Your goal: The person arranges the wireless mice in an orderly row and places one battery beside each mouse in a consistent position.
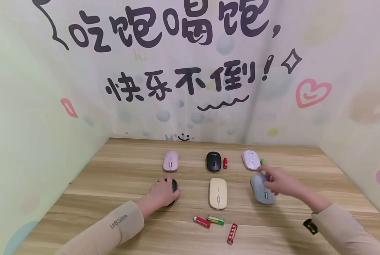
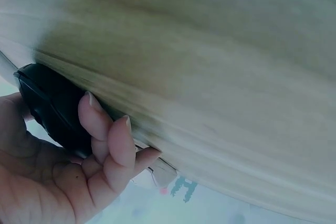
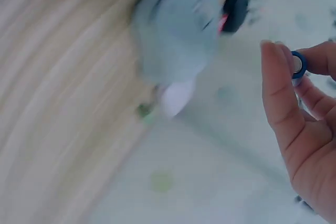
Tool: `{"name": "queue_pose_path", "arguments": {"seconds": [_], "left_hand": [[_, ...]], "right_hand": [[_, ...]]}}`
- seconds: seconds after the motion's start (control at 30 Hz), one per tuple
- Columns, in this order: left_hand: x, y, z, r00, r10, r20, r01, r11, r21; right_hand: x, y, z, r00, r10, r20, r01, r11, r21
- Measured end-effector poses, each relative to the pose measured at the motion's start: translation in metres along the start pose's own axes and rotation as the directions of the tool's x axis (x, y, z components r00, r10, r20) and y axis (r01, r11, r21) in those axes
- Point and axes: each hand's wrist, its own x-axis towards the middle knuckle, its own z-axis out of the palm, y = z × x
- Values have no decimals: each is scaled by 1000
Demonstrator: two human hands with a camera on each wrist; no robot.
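My left hand (image 1: 162,194) grips a black mouse (image 2: 58,106) on the table, fingers curled along its side; from above most of that mouse is covered by the hand. Over the blue-grey mouse (image 1: 262,194), my right hand (image 1: 280,181) pinches a small blue battery (image 3: 298,65) between thumb and fingers. In the right wrist view the battery's round end shows, held apart from the blurred blue-grey mouse. Just behind that mouse lie a pale lilac mouse (image 1: 251,159) and a green battery (image 1: 263,162).
A cream mouse (image 1: 218,194) lies between the hands. Behind are a pink mouse (image 1: 171,161), another black mouse (image 1: 213,161) and a red battery (image 1: 225,163). Nearer lie a green battery (image 1: 216,220) and red batteries (image 1: 202,222). A printed curtain (image 1: 183,124) closes off the back.
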Motion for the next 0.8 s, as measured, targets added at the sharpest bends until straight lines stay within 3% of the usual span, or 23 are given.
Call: {"name": "queue_pose_path", "arguments": {"seconds": [0.13,0.23,0.33,0.43,0.57,0.8], "left_hand": [[0,-1,0,1000,0,-1,0,1000,2],[-1,-2,0,1000,-1,0,1,1000,5],[-1,-2,-2,1000,2,4,-2,1000,11],[-1,-1,-3,1000,2,9,-2,1000,6],[0,-1,1,1000,-1,10,1,1000,-4],[1,-1,2,1000,-5,11,5,1000,-2]], "right_hand": [[-7,38,-11,981,194,9,-193,972,131],[-9,58,-9,947,318,54,-322,924,207],[-9,69,-4,917,392,80,-400,890,219],[-8,75,0,903,424,64,-429,893,134],[-6,78,7,906,419,55,-422,906,41],[-2,79,11,915,398,68,-400,917,4]]}}
